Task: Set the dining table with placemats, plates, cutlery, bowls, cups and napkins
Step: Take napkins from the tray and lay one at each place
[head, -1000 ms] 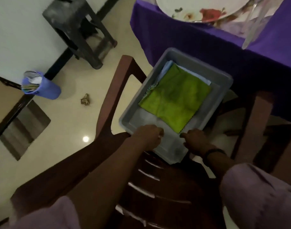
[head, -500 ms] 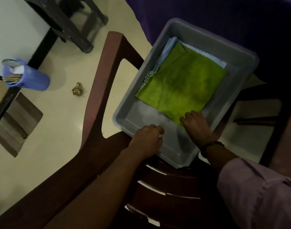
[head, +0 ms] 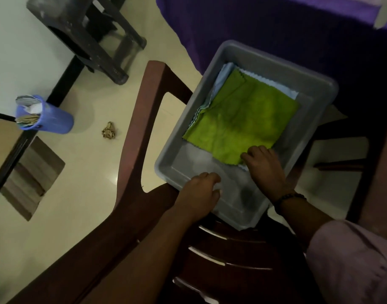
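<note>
- Reaching into the grey tub (head: 315, 88) on the brown chair (head: 144, 119), the right hand (head: 265, 170) lands at the near corner of the green napkin (head: 243, 119), fingers curled down onto the cloth edge; whether they already pinch it, I cannot tell.
- The left hand (head: 199, 194) sits at the tub's near-left rim, fingers curled over the edge, looking like a steadying hold.
- The green napkin lies flat on top of a pale blue cloth (head: 226, 72) that peeks out at the far-left side, both inside the tub.
- Key relation: the napkin stretches away from the right hand toward the far side, its near corner right under those fingers, so the right hand is clearly the nearer one.
- My read: peel the top cloth up from that corner without dragging the blue one along.
- The purple-draped tabletop (head: 276, 23) waits just beyond the tub, on the far side.
- Off left on the floor, a blue cup (head: 54, 119).
</note>
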